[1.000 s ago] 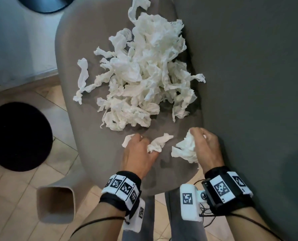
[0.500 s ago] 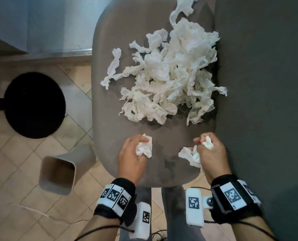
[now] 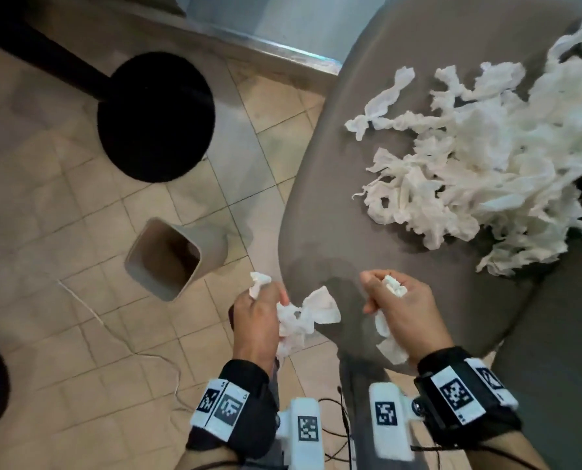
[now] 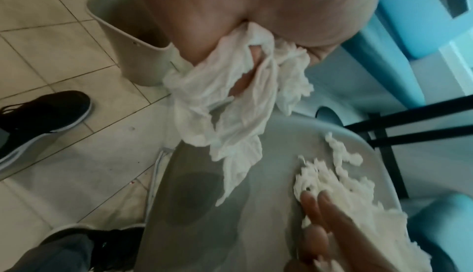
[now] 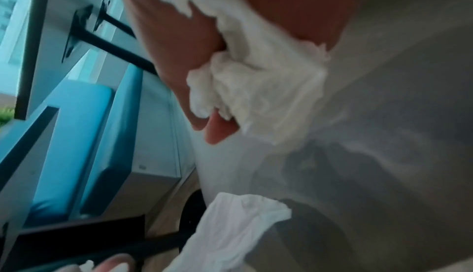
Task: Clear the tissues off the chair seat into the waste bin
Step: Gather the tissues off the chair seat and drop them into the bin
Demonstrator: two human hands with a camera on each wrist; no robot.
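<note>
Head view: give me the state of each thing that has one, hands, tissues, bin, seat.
left hand: grips a tissue wad, at the seat's front edge.
right hand: grips a tissue wad, over the seat.
left hand's tissue wad: crumpled, held, hangs loose.
right hand's tissue wad: crumpled, held, trails down.
tissue pile: lies heaped on the seat.
waste bin: upright on the floor, open, no tissues visible inside.
chair seat: partly covered.
</note>
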